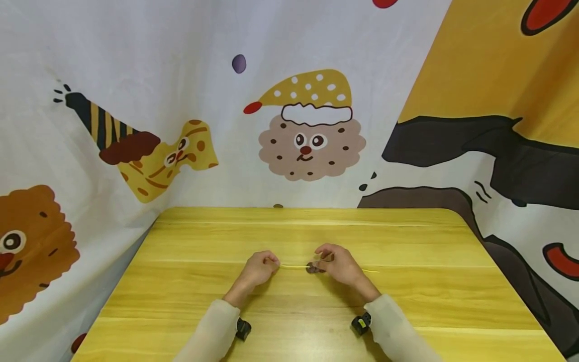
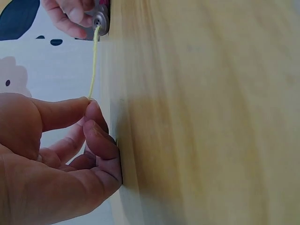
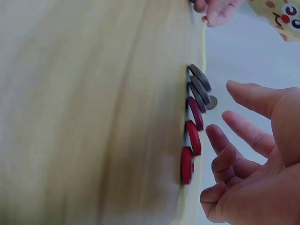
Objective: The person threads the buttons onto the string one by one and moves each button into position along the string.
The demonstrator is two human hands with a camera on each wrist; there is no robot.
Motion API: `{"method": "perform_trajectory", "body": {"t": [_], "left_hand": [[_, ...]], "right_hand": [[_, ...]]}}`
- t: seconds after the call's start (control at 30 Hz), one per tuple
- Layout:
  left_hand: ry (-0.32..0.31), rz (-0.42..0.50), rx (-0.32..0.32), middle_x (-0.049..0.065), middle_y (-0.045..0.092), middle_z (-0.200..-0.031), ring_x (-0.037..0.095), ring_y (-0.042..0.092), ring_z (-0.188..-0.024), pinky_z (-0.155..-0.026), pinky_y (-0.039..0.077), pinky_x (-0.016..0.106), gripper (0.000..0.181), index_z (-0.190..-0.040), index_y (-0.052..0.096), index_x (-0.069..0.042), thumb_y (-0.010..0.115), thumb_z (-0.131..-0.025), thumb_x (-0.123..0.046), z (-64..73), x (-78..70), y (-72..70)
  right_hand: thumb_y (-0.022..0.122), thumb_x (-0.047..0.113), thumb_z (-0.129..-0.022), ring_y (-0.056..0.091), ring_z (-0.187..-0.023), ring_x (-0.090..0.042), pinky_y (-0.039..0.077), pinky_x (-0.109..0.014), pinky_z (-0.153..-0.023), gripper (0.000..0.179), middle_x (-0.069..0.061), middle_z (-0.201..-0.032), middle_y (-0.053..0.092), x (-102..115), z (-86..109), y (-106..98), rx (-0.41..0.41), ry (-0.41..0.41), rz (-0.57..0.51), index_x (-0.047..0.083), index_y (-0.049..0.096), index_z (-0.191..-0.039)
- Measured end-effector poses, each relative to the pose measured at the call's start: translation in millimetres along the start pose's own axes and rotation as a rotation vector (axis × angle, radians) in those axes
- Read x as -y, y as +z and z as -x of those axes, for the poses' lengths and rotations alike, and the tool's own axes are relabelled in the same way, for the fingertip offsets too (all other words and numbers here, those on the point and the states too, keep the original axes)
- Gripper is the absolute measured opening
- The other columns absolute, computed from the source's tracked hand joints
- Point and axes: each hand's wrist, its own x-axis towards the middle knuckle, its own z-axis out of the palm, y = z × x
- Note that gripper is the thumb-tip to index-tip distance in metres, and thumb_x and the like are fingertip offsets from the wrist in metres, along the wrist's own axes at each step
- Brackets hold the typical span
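Observation:
A yellow cord runs sideways over the table between the hands, with a row of buttons on it. The left hand pinches the cord's left part between thumb and forefinger, as the left wrist view shows at the fingertips. In the right wrist view several buttons stand overlapping on edge: grey-brown ones, a purple one and red ones. Beside them the right hand has its fingers spread, apart from the buttons. The cord's right end comes out past this hand.
The light wooden table has rounded far corners. Behind it hangs a white cloth with printed cartoon food figures. A small camera is worn on each wrist, the left one and the right one.

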Motion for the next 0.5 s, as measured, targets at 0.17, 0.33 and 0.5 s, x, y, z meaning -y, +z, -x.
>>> {"method": "perform_trajectory", "body": {"t": [0.17, 0.33, 0.5], "left_hand": [[-0.020, 0.003, -0.008, 0.011, 0.062, -0.085, 0.016, 0.044, -0.064, -0.057, 0.037, 0.028, 0.015, -0.102, 0.065, 0.002, 0.056, -0.100, -0.011, -1.3, 0.7, -0.7], [-0.031, 0.011, 0.003, 0.009, 0.060, -0.083, 0.016, 0.044, -0.064, -0.057, 0.037, 0.028, 0.016, -0.103, 0.065, 0.001, 0.056, -0.100, -0.012, -0.5, 2.8, -2.0], [-0.033, 0.014, 0.003, 0.007, 0.055, -0.076, 0.015, 0.041, -0.059, -0.053, 0.035, 0.027, 0.017, -0.106, 0.066, -0.002, 0.059, -0.100, -0.016, -0.5, 6.3, -4.2]], "right_hand": [[0.073, 0.014, -0.090, 0.051, -0.062, -0.015, 0.044, -0.028, -0.053, 0.023, -0.004, -0.097, 0.066, -2, -3.4, -8, -0.044, 0.046, 0.001, 0.009, 0.069, -0.112], [0.073, 0.016, -0.091, 0.049, -0.062, -0.016, 0.044, -0.029, -0.051, 0.023, -0.003, -0.094, 0.065, -4, -3.7, -11, -0.042, 0.063, -0.023, 0.008, 0.069, -0.112], [0.072, 0.017, -0.091, 0.050, -0.067, -0.018, 0.043, -0.030, -0.054, 0.022, -0.004, -0.095, 0.065, -5, -1.0, -17, -0.041, 0.064, -0.022, 0.008, 0.069, -0.111]]}}
